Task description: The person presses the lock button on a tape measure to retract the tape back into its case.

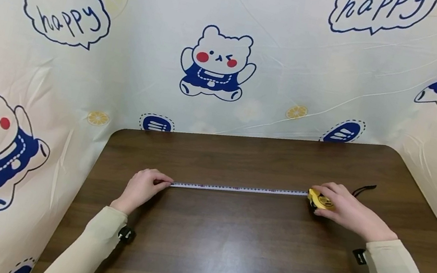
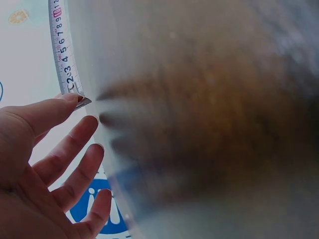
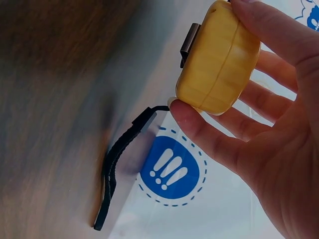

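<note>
A yellow tape measure [image 1: 322,201] sits at the right of the brown table, and my right hand [image 1: 343,210] grips its case. In the right wrist view the rounded yellow case [image 3: 219,59] shows a metal clip on one side, with the thumb and fingers around it. Its white blade [image 1: 237,189] runs drawn out leftward across the tabletop. My left hand [image 1: 144,188] pinches the blade's hooked end between thumb and forefinger; in the left wrist view the metal hook [image 2: 83,102] shows at the thumb tip, the other fingers spread loosely.
The case's black wrist strap [image 1: 364,189] lies behind the right hand. Around the wooden table [image 1: 225,250] hangs a pale cloth [image 1: 146,70] printed with bears and lettering, close along the back and side edges. Each sleeve cuff carries a small black device.
</note>
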{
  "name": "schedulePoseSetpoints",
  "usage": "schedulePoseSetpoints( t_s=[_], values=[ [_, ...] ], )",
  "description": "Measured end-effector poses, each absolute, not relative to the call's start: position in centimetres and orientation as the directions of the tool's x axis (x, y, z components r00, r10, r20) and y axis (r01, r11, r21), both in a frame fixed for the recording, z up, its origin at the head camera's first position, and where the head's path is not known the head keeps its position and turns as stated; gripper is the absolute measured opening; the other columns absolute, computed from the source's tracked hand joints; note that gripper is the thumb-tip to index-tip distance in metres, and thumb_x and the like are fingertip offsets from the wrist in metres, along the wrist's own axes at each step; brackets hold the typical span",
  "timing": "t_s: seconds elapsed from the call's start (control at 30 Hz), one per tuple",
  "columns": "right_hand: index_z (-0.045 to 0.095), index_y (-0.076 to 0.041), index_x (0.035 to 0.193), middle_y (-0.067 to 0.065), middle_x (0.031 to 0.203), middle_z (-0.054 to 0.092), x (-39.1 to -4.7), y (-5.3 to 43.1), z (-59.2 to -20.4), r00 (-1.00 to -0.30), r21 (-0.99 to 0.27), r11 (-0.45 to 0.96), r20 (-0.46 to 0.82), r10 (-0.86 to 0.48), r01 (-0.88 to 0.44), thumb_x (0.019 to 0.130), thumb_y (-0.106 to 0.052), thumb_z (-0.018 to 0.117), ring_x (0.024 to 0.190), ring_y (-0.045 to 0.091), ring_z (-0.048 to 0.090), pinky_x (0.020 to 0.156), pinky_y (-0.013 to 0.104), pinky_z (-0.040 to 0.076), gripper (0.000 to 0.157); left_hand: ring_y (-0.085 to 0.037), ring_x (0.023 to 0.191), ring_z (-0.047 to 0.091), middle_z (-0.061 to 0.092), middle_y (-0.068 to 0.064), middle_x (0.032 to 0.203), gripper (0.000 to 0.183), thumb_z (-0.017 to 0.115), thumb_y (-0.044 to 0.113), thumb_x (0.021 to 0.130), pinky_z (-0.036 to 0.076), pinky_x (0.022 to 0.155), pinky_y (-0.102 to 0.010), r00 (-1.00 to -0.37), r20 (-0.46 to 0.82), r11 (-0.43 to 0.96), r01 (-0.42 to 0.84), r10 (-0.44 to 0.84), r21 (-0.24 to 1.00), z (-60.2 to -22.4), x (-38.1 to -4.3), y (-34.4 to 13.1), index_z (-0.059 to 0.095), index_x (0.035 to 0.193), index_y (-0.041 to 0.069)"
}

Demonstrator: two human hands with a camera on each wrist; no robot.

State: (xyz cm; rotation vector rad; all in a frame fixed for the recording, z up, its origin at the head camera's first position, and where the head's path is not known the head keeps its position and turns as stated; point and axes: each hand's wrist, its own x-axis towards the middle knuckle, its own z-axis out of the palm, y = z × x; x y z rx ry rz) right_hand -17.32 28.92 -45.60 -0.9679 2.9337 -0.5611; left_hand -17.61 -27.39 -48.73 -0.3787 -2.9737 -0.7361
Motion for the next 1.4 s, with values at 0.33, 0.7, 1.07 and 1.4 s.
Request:
schedulePoseSetpoints(
  t_s=[0.33, 0.7, 1.07, 1.4],
  values=[
    [0.063, 0.004, 0.135, 0.021, 0.122, 0.064, -17.3, 28.7, -45.6, -0.806, -0.334, 0.742, 0.111, -0.582, -0.581, 0.086, -0.015, 0.087, 0.110, 0.039, 0.059, 0.092, 0.059, 0.052, 0.057, -0.025, 0.093, 0.068, 0.079, -0.002, 0.099, 0.011, 0.079, 0.016, 0.094, 0.053, 0.083, -0.049, -0.965, 0.126, 0.856, 0.261, 0.228, 0.447, -48.6, -17.6, -27.0, 0.085, 0.103, 0.016],
    [0.064, 0.004, 0.133, 0.019, 0.119, 0.065, -17.3, 28.0, -45.7, -0.789, -0.326, 0.725, 0.138, -0.598, -0.606, 0.086, -0.018, 0.087, 0.105, 0.035, 0.060, 0.089, 0.055, 0.052, 0.056, -0.026, 0.095, 0.069, 0.079, -0.001, 0.099, 0.011, 0.080, 0.015, 0.093, 0.053, 0.085, -0.051, -0.959, 0.144, 0.851, 0.283, 0.245, 0.442, -48.6, -17.8, -26.2, 0.085, 0.102, 0.017],
    [0.063, 0.002, 0.135, 0.017, 0.121, 0.065, -17.4, 27.0, -45.9, -0.778, -0.339, 0.707, 0.151, -0.610, -0.620, 0.088, -0.018, 0.085, 0.106, 0.032, 0.060, 0.087, 0.052, 0.053, 0.056, -0.027, 0.096, 0.068, 0.079, 0.000, 0.100, 0.011, 0.080, 0.017, 0.093, 0.053, 0.085, -0.051, -0.957, 0.141, 0.849, 0.291, 0.254, 0.442, -48.8, -18.0, -25.5, 0.085, 0.103, 0.018],
    [0.061, 0.003, 0.138, 0.020, 0.124, 0.064, -17.7, 26.0, -46.1, -0.783, -0.344, 0.714, 0.122, -0.609, -0.609, 0.088, -0.017, 0.085, 0.111, 0.036, 0.059, 0.092, 0.055, 0.052, 0.059, -0.025, 0.095, 0.068, 0.079, 0.001, 0.099, 0.010, 0.080, 0.018, 0.093, 0.054, 0.084, -0.048, -0.949, 0.140, 0.835, 0.314, 0.281, 0.452, -48.9, -18.2, -24.8, 0.085, 0.102, 0.019]
  ],
)
